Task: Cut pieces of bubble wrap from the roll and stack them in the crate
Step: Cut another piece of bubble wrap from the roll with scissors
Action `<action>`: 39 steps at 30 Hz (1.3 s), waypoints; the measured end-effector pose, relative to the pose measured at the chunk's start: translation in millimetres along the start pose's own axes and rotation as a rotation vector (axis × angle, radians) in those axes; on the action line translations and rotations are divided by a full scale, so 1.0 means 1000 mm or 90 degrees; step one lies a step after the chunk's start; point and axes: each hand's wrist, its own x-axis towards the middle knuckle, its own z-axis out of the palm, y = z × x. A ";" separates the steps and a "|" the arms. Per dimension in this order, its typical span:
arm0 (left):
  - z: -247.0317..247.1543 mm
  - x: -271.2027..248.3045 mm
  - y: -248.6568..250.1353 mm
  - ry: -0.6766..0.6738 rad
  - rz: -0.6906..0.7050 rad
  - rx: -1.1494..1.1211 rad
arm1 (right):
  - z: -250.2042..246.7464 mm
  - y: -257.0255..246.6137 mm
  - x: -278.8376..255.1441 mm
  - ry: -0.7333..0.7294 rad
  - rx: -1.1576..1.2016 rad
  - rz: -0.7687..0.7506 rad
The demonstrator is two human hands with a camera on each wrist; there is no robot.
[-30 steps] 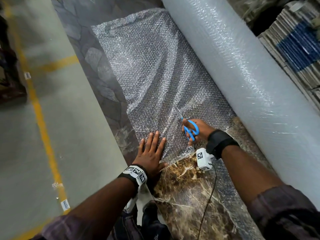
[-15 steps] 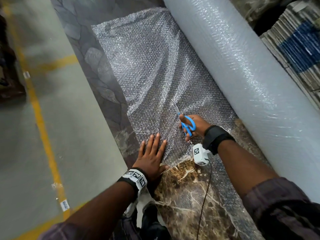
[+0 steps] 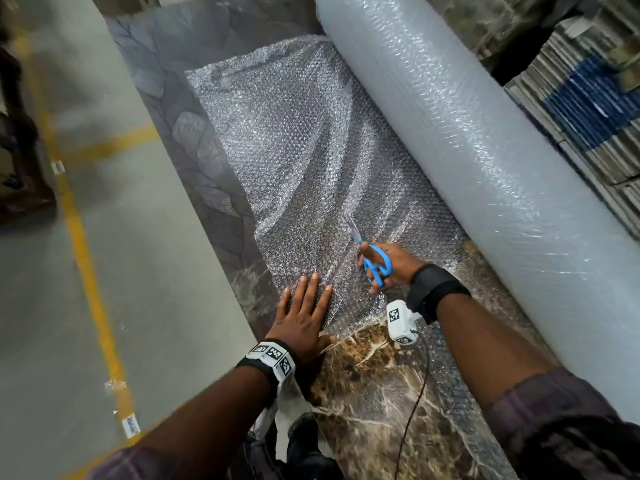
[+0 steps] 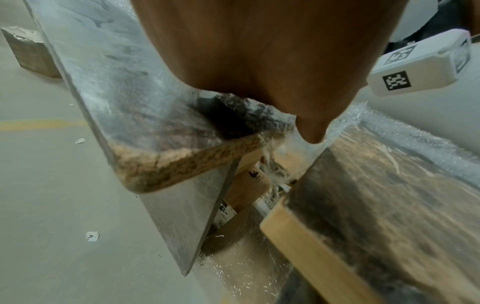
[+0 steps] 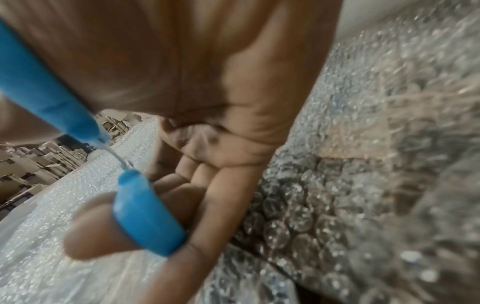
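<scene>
A thick roll of bubble wrap (image 3: 467, 140) lies along the right side of a marble-patterned table (image 3: 374, 403). A sheet of bubble wrap (image 3: 304, 157) is pulled out from it across the tabletop. My left hand (image 3: 304, 317) lies flat with straight fingers on the sheet's near corner, pressing it down; in the left wrist view the palm (image 4: 259, 47) fills the top. My right hand (image 3: 391, 268) grips blue-handled scissors (image 3: 375, 263), whose blades (image 3: 353, 226) point away into the sheet. In the right wrist view my fingers curl through the blue handles (image 5: 145, 216). No crate is in view.
Grey concrete floor (image 3: 86, 271) with yellow lines lies left of the table. Stacks of flat cardboard (image 3: 588, 109) stand at the far right behind the roll. A thin black cable (image 3: 415, 403) runs from my right wrist across the tabletop. Wrapped boxes (image 4: 246, 205) sit under the table.
My right hand has pushed the scissors forward along the sheet, away from me, lengthening the cut. The left hand stays flat on the near corner.
</scene>
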 end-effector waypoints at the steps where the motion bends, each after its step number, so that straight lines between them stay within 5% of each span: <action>1: -0.003 -0.001 0.001 -0.006 -0.004 0.001 | -0.001 0.002 -0.003 0.001 -0.006 0.005; 17: -0.061 -0.013 -0.016 -0.053 0.042 -0.149 | 0.020 0.023 -0.083 0.074 -0.064 -0.093; 19: -0.070 -0.010 -0.024 -0.052 0.042 -0.173 | 0.027 0.024 -0.083 0.124 -0.091 -0.118; 27: -0.114 0.053 -0.095 0.163 0.116 -0.166 | 0.068 0.035 -0.039 0.458 -0.098 -0.137; 35: -0.138 0.103 -0.186 -0.034 0.227 0.068 | 0.119 0.025 -0.007 0.705 -0.177 0.013; 39: -0.155 0.103 -0.211 -0.041 0.329 0.117 | 0.143 0.000 -0.013 0.763 -0.183 0.045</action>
